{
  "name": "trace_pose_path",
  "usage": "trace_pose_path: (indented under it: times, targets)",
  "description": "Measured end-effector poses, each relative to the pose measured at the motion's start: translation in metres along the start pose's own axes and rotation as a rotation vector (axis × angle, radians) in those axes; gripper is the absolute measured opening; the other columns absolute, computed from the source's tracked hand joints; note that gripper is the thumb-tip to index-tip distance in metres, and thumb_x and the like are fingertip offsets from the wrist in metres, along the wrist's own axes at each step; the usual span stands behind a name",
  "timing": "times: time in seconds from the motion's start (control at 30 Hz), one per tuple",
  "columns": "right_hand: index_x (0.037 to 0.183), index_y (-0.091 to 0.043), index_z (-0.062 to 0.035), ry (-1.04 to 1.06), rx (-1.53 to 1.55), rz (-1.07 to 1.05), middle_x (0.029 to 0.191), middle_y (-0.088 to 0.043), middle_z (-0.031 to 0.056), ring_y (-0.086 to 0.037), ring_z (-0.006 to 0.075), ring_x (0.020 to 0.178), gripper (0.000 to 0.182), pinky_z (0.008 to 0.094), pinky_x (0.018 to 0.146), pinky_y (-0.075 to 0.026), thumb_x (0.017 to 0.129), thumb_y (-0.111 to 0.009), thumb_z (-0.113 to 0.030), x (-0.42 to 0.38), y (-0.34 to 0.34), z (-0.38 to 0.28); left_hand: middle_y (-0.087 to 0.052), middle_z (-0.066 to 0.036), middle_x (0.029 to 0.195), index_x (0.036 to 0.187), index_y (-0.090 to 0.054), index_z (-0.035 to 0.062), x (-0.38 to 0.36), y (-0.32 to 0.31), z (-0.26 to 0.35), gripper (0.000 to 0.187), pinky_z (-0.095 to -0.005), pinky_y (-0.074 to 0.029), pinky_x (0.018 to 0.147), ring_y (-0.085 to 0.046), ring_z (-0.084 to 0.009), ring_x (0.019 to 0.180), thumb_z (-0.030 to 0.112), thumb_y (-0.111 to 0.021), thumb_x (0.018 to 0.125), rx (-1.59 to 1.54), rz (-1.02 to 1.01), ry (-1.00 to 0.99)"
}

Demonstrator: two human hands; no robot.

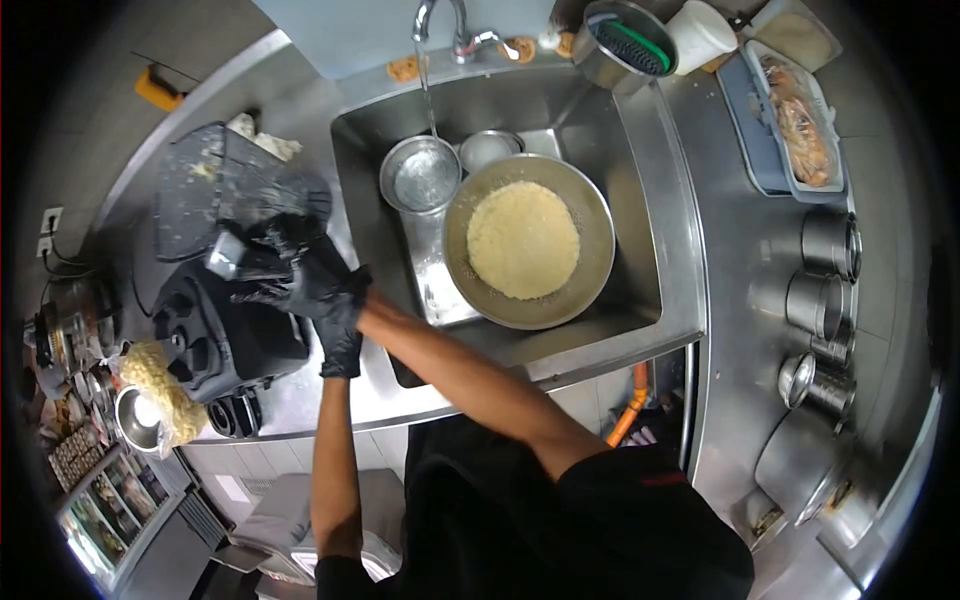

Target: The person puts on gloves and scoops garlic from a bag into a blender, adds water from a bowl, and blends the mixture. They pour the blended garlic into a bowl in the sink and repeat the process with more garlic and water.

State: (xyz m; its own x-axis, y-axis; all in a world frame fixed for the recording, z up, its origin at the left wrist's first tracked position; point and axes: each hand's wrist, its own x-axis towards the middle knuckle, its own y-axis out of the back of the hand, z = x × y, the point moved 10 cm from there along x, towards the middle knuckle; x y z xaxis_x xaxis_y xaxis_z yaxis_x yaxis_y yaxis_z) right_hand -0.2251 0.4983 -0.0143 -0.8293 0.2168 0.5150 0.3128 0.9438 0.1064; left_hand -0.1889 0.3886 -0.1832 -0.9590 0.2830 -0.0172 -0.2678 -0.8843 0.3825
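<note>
Right hand (pixel 311 255) half-curled against shiny dark piece (pixel 238 256); left hand (pixel 325 302) just alongside.

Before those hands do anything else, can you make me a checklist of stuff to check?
1. Left hand and right hand gloved: ok, black gloves on both.
2. Tap off: not ok, water runs into the small bowl.
3. Big bowl in the sink: ok, pale yellow food inside.
4. Grip on the shiny piece: cannot tell, fingers blur together.
5. Black machine unplugged: cannot tell.
</note>
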Motion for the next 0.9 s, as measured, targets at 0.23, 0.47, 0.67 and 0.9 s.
trace_pose_path:
  times: [0.23,0.47,0.67,0.9]
  targets:
    - [0.106,-0.06,-0.0049,-0.727,-0.708,0.115,0.105,-0.061,0.017,-0.058,0.0308,0.099,0.034,0.037,0.087,-0.045,0.077,-0.063,-0.023,-0.188,0.302,0.303,-0.046,-0.015,0.13,0.127,-0.049,0.007,0.022,-0.023,0.041,0.052,-0.042,-0.024,0.104,-0.038,-0.0303,0.123,0.028,-0.061,0.081,0.801,0.077,-0.263]
    - [0.12,-0.052,-0.0039,-1.011,-0.67,-0.403,0.113,-0.059,0.0183,-0.056,0.033,0.104,0.051,0.0384,0.089,-0.045,0.078,-0.062,-0.029,-0.253,0.268,0.408,-0.048,-0.014,0.126,0.121,-0.054,0.0088,0.026,-0.018,0.033,0.05,-0.0416,-0.03,0.1,-0.04,-0.0311,0.119,0.015,-0.069,0.073,0.628,0.117,-0.198]
    - [0.116,-0.054,-0.0035,-1.524,0.344,-0.156,0.096,-0.063,0.0038,-0.06,0.0106,0.08,0.043,0.0237,0.063,-0.049,0.082,-0.064,-0.027,-0.274,0.255,0.352,-0.048,-0.014,0.127,0.12,-0.054,0.0088,0.027,-0.016,0.029,0.052,-0.0421,-0.03,0.101,-0.04,-0.031,0.119,0.011,-0.069,0.071,0.624,0.13,-0.18]
    - [0.108,-0.06,-0.0037,-1.343,0.511,0.013,0.094,-0.064,0.0016,-0.06,0.0084,0.08,0.033,0.0201,0.063,-0.048,0.08,-0.067,-0.019,-0.253,0.269,0.331,-0.044,-0.015,0.129,0.12,-0.053,0.0028,0.027,-0.017,0.03,0.048,-0.037,-0.028,0.104,-0.037,-0.0273,0.124,0.002,-0.067,0.074,0.603,0.119,-0.158]
